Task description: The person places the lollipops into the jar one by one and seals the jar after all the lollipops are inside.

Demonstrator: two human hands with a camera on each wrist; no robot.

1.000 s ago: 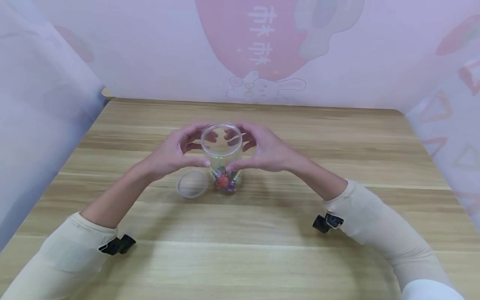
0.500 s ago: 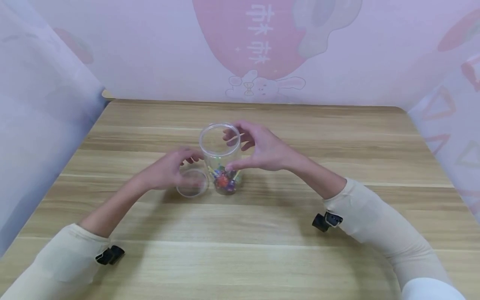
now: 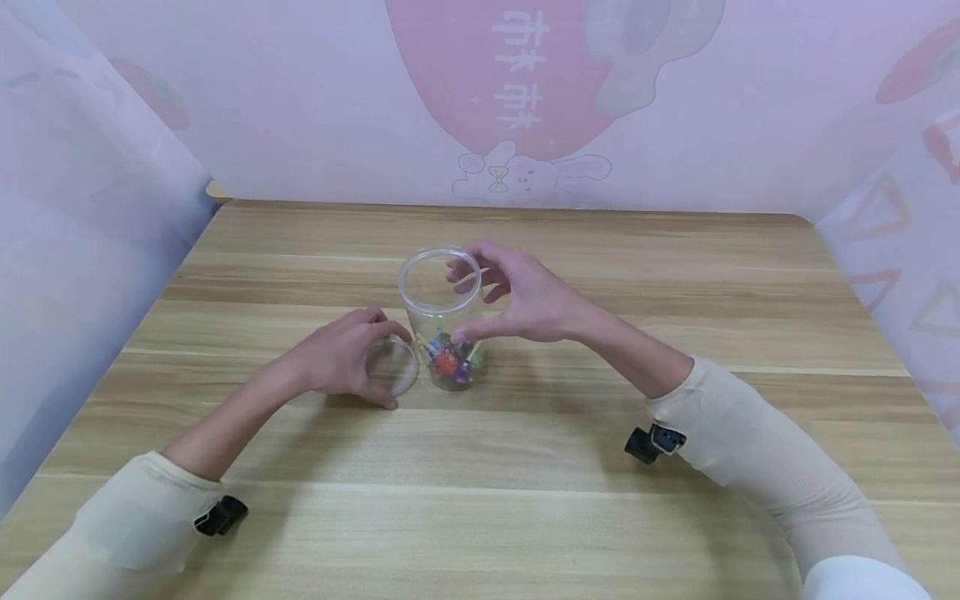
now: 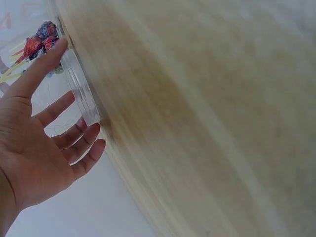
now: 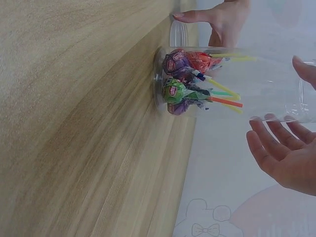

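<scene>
A clear plastic jar point(image 3: 441, 312) stands upright and open-topped on the wooden table point(image 3: 525, 467). Wrapped lollipops point(image 3: 448, 363) lie at its bottom, their sticks pointing up point(image 5: 185, 81). My right hand point(image 3: 480, 304) holds the jar from the right, thumb on the near wall and fingers curled round the far side by the rim. The jar's clear round lid point(image 3: 393, 367) lies on the table just left of the jar. My left hand point(image 3: 375, 363) grips the lid by its edge between thumb and fingers point(image 4: 81, 143).
Pale printed curtains point(image 3: 90, 217) wall the table in at the left, back and right. Bare wood stretches in front of the jar and to both sides. Small black cameras point(image 3: 651, 443) sit at my wrists.
My left hand left the jar's side, dropped to the lid on the table and took hold of it. The right hand stayed on the jar, which has not moved.
</scene>
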